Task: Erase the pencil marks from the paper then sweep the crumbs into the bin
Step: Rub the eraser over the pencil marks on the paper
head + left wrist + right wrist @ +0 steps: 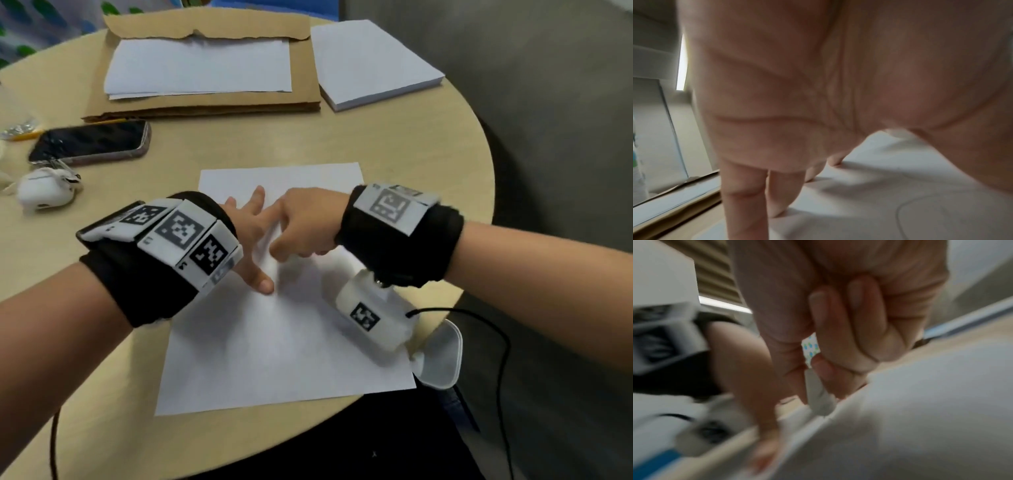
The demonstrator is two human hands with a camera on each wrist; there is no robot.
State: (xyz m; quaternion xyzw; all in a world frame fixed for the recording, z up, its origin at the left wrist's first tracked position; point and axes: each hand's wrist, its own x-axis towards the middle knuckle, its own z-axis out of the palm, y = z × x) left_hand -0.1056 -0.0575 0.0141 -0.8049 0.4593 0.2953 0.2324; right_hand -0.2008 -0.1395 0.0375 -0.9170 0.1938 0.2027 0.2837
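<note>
A white paper sheet (pixel 274 342) lies flat on the round surface (pixel 411 144); a white eraser (pixel 819 400) stands tip-down on it.

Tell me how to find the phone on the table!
Start at the round table and look to its left side, below the big brown envelope. The phone lies flat there, above a small white earbud case. It is the only dark, shiny slab; all else nearby is white or brown.

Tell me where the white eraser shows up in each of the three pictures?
Head: not in view; the right hand hides it.
Left wrist: a white blur under the palm, possibly the eraser; cannot tell.
Right wrist: the eraser sits centre, pinched, its tip on the paper.
Shared landmark: the paper the hands rest on.
</note>
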